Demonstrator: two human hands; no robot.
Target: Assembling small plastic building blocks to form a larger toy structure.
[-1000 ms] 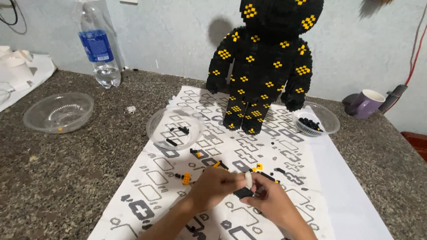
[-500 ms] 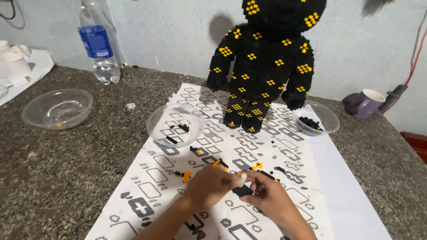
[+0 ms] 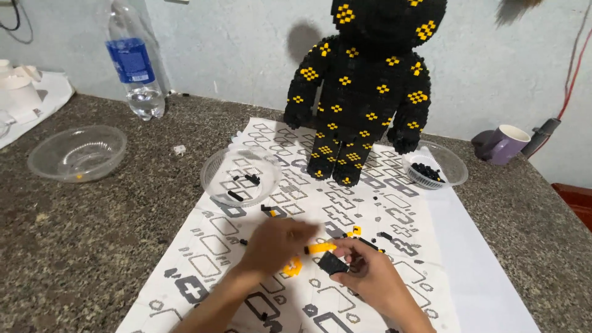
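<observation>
The right hand pinches a small black block piece, while the blurred left hand grips a thin yellow stick touching it. Both work over the patterned paper sheet, in front of the black-and-yellow block figure, with a clear bowl to the figure's left.

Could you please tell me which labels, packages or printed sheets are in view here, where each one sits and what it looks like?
Bottle label: blue band with small pale print, wrapped round the clear plastic bottle at the far left by the wall.
Printed sheet: large white paper with black and grey block diagrams, spread on the counter under the hands and the black-and-yellow figure.
No screens or signs show.
</observation>
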